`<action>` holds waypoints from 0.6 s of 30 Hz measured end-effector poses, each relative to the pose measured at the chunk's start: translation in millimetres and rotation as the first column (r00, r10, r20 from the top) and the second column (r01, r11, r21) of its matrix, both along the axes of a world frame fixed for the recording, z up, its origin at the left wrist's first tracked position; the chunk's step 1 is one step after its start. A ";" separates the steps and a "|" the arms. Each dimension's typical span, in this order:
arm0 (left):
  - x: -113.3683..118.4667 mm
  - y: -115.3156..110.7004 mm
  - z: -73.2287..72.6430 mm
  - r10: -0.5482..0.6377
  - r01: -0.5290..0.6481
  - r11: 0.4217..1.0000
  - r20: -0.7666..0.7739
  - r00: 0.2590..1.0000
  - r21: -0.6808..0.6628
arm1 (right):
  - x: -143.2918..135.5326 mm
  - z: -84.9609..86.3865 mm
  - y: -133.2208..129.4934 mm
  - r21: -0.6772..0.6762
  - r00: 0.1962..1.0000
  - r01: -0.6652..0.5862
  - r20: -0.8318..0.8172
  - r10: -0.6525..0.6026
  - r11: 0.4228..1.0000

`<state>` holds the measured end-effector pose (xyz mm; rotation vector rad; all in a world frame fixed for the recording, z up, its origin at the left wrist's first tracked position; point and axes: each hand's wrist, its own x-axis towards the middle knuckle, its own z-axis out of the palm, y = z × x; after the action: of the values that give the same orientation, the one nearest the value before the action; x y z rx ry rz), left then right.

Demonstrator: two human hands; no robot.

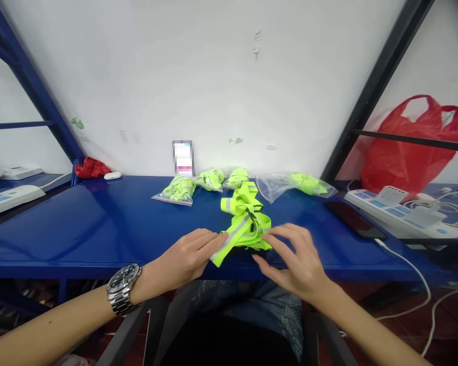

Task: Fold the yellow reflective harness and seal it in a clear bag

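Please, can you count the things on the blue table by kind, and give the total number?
Loose yellow vest, under left hand and right hand: 1
Bagged vests: 4
Phone: 1
Power strip: 1
Red cloth: 1
White case: 1
Card: 1
Total: 10

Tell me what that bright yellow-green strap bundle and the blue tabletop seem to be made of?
The strap bundle looks like woven fluorescent fabric with a dull grey, probably reflective, stripe; it folds limply under both hands. The tabletop appears to be painted metal, glossy enough to mirror the wall.
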<state>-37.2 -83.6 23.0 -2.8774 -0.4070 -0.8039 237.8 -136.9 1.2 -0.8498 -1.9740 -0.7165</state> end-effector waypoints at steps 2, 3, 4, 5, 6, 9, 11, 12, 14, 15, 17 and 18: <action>-1.8 0.6 -5.3 -0.033 0.035 0.999 0.054 0.998 -0.031 | -2.0 -12.9 -7.5 -0.028 0.997 0.056 -0.050 -0.057 0.998; -1.7 0.8 -7.3 -0.051 0.055 0.997 0.079 0.996 -0.047 | -3.9 -16.3 -9.0 -0.073 0.998 0.049 -0.045 -0.052 0.996; -1.1 0.7 -8.7 -0.071 0.079 0.995 0.104 0.992 -0.065 | -6.0 -17.6 -9.1 -0.131 0.999 0.026 -0.023 -0.029 0.991; 0.0 0.3 -9.0 -0.096 0.107 0.990 0.124 0.988 -0.088 | -7.9 -17.1 -8.0 -0.188 1.000 0.000 0.001 0.001 0.982; 1.5 -0.5 -8.3 -0.117 0.133 0.985 0.141 0.983 -0.114 | -9.3 -15.0 -6.0 -0.228 0.999 -0.024 0.017 0.028 0.973; 6.6 -5.2 1.3 -0.132 0.181 0.956 0.211 0.969 -0.230 | -10.2 -2.6 -0.4 -0.280 0.992 -0.121 -0.011 0.122 0.953; 8.7 -10.3 13.0 -0.094 0.174 0.928 0.245 0.965 -0.330 | -8.9 8.3 -2.4 -0.324 0.978 -0.207 -0.043 0.205 0.923; 9.0 -13.5 19.8 -0.066 0.157 0.912 0.242 0.968 -0.379 | -8.3 14.2 -6.3 -0.354 0.971 -0.238 -0.050 0.235 0.905; 8.2 -21.6 34.5 -0.020 0.099 0.886 0.176 0.984 -0.453 | -8.4 27.6 -19.6 -0.402 0.963 -0.261 -0.045 0.266 0.878; 7.3 -26.5 42.2 0.005 0.059 0.879 0.133 0.991 -0.473 | -9.2 35.3 -28.5 -0.417 0.963 -0.257 -0.038 0.266 0.872; 6.0 -36.8 59.3 0.056 -0.012 0.867 0.072 0.996 -0.498 | -12.4 54.0 -47.3 -0.457 0.973 -0.215 -0.028 0.227 0.863; 6.1 -41.3 69.0 0.078 -0.034 0.859 0.065 0.995 -0.511 | -14.4 65.2 -55.2 -0.489 0.980 -0.190 -0.038 0.197 0.851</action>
<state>-31.2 -125.0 92.1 -3.2945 -0.8250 -0.9268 223.4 -192.0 66.5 -0.9171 -2.2548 -0.0910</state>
